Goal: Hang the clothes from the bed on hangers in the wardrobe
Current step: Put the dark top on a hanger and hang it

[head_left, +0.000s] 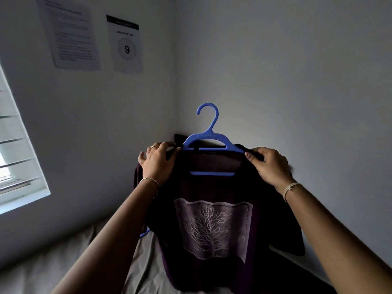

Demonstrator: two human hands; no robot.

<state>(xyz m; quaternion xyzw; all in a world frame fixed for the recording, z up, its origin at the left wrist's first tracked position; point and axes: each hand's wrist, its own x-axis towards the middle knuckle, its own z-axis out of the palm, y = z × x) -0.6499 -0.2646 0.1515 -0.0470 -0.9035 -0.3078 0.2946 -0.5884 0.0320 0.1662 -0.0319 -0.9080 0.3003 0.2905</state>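
A dark purple T-shirt (pixel 212 187) with a pale tree print hangs on a blue plastic hanger (pixel 209 143), held up in front of the room's corner. My left hand (pixel 158 162) pinches the shirt's left shoulder at the hanger's end. At the other end, my right hand (pixel 268 164) pinches the right shoulder fabric. The hanger's hook points up and is free. Its lower bar shows through the neck opening. The shirt's hem hangs down over the bed (pixel 70 257).
The bed has a grey-brown sheet. Part of another blue hanger (pixel 144 232) peeks out behind my left forearm. A window with blinds (pixel 17 149) is at the left. Two paper sheets (pixel 125 44) hang on the wall. No wardrobe is in view.
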